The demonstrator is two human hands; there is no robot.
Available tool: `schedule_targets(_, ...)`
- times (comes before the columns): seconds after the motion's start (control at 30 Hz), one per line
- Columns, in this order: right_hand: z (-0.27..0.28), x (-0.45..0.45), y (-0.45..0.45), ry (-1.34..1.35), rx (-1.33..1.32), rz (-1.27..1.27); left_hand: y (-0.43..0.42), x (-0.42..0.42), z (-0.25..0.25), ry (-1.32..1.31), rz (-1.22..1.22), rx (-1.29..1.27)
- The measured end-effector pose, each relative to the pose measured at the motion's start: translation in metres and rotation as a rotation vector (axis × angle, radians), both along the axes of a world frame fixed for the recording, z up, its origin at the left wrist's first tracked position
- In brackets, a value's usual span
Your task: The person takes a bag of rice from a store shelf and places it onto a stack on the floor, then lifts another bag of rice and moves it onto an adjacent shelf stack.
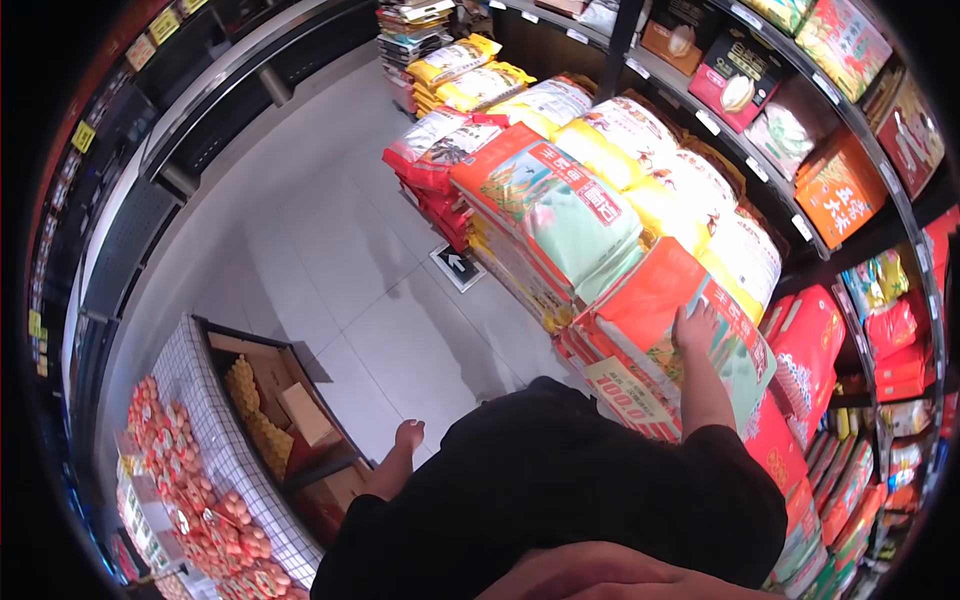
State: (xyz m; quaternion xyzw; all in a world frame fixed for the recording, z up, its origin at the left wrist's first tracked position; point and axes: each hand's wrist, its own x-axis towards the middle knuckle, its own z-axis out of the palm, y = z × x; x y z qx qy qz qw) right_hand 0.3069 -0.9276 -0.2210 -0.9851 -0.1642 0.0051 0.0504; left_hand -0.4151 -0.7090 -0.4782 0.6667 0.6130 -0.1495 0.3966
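My right hand [697, 326] lies on top of a red and green rice bag [652, 292], its fingers spread flat against the plastic. This bag tops the nearest stack, just in front of my body. Beside it lies a similar orange and pale green bag [560, 205], with Chinese print on it. My left hand [409, 435] hangs low at my side over the grey floor, its fingers loosely curled with nothing visible in them. It touches nothing that I can see.
Yellow and white bags [690, 185] are piled behind, against shelves with boxed goods [735, 85]. A price sign [628, 395] fronts the near stack. At left stands a grid-covered display [215, 400] with red-packed goods [200, 500]. An arrow marker [457, 266] is on the floor [350, 260].
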Motion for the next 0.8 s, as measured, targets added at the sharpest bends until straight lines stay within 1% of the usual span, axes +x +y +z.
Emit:
schedule_targets(0.03, 0.0, -0.002, 0.0, -0.004, -0.011, -0.013, -0.001, -0.01, -0.014, 0.0, -0.08, 0.033)
schedule_targets(0.07, 0.0, -0.004, 0.0, -0.024, -0.021, -0.021, 0.001, -0.013, -0.019, -0.001, -0.158, 0.067)
schedule_targets(0.1, 0.0, -0.005, 0.001, -0.044, -0.028, -0.026, 0.005, -0.01, -0.013, 0.038, -0.191, 0.032)
schedule_targets(0.17, -0.003, -0.003, 0.006, -0.074, -0.038, -0.033, 0.003, 0.014, 0.032, 0.127, -0.251, -0.029)
schedule_targets(0.2, -0.007, 0.001, 0.005, -0.081, -0.047, -0.036, 0.001, 0.025, 0.053, 0.151, -0.337, 0.047)
schedule_targets(0.23, -0.01, 0.001, 0.005, -0.085, -0.055, -0.04, 0.0, 0.016, 0.025, 0.013, -0.135, 0.116)
schedule_targets(0.27, -0.007, -0.001, 0.006, -0.11, -0.037, -0.031, 0.002, 0.025, 0.02, 0.025, 0.199, 0.068)
schedule_targets(0.3, -0.008, -0.003, 0.005, -0.112, -0.033, -0.031, 0.008, 0.02, -0.004, 0.108, -0.006, 0.159)
schedule_targets(0.37, -0.01, 0.002, 0.006, -0.131, -0.021, -0.03, 0.015, 0.043, 0.036, -0.073, 0.178, 0.095)
schedule_targets(0.4, -0.012, 0.004, 0.008, -0.14, -0.014, -0.044, 0.043, 0.047, 0.029, -0.047, 0.066, 0.081)
schedule_targets(0.43, -0.014, 0.004, 0.006, -0.14, 0.0, -0.043, 0.05, 0.034, 0.004, -0.026, -0.031, 0.059)
schedule_targets(0.47, -0.016, 0.006, 0.006, -0.142, 0.014, -0.043, 0.069, 0.03, -0.003, -0.042, -0.326, 0.059)
schedule_targets(0.5, -0.018, 0.009, 0.006, -0.144, 0.028, -0.043, 0.081, 0.038, 0.0, -0.057, -0.238, 0.066)
schedule_targets(0.57, -0.018, 0.01, 0.006, -0.157, 0.053, -0.038, 0.098, 0.05, 0.02, -0.084, -0.065, 0.077)
schedule_targets(0.6, -0.018, 0.011, 0.007, -0.159, 0.064, -0.039, 0.116, 0.058, 0.023, -0.092, -0.31, 0.162)
schedule_targets(0.7, -0.02, 0.013, 0.008, -0.176, 0.076, -0.04, 0.182, 0.086, 0.037, -0.152, -0.283, 0.005)
schedule_targets(0.77, -0.019, 0.014, 0.009, -0.185, 0.081, -0.047, 0.234, 0.115, 0.026, -0.312, -0.253, 0.134)
schedule_targets(0.8, -0.018, 0.015, 0.01, -0.19, 0.079, -0.045, 0.25, 0.13, 0.029, -0.394, -0.232, 0.192)
